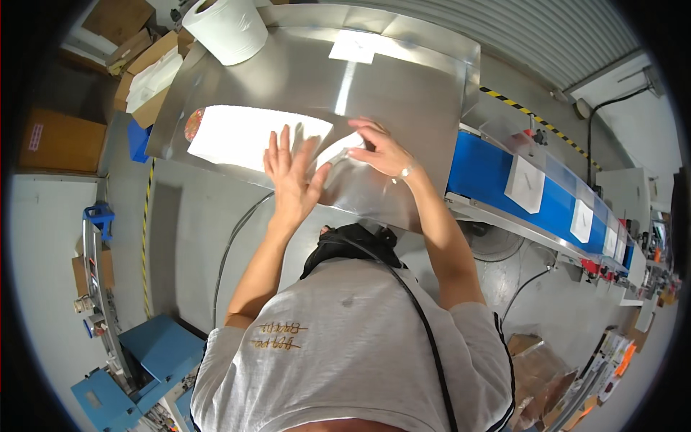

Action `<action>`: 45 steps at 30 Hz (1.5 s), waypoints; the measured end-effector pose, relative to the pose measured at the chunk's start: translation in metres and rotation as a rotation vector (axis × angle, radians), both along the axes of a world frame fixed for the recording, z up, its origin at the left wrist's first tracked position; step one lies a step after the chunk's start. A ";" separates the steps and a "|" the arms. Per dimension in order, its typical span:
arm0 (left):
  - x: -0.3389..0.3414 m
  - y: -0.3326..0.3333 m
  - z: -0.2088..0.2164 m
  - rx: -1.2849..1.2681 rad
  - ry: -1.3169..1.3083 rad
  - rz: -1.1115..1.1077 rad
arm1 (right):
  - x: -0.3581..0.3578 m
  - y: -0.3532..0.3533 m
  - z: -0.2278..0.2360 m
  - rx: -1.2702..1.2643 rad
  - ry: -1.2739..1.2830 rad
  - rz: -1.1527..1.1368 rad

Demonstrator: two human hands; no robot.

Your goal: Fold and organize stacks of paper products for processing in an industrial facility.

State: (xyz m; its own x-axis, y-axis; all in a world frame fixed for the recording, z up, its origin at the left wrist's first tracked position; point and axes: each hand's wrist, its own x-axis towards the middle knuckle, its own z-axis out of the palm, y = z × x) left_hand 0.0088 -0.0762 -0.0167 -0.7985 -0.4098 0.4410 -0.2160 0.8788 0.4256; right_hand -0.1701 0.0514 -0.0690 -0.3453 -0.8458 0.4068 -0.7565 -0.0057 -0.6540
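My left hand [291,173] lies flat with fingers spread on a clear plastic bag [338,155] on the steel table [403,93]. My right hand [380,147] pinches the bag's upper edge next to a white sheet [245,135]. The white sheet lies on the table's left part, with a round coloured label [193,124] at its far left end. Glare hides the sheet's detail.
A big white paper roll [227,27] stands at the table's far left corner, a white slip [353,47] at the far edge. Right of the table runs a blue conveyor belt [489,173] carrying white packets [525,183]. Cardboard boxes [61,140] and blue equipment [155,353] sit on the left.
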 end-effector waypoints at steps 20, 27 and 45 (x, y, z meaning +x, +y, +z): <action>0.004 -0.009 -0.023 -0.136 0.148 0.028 | 0.004 0.026 0.031 0.148 -0.335 -0.227; 0.005 -0.012 -0.020 -0.204 0.121 -0.015 | 0.005 -0.029 0.007 0.047 -0.307 0.111; 0.005 -0.029 -0.019 -0.126 0.141 0.025 | -0.055 0.168 -0.018 0.374 0.284 -1.200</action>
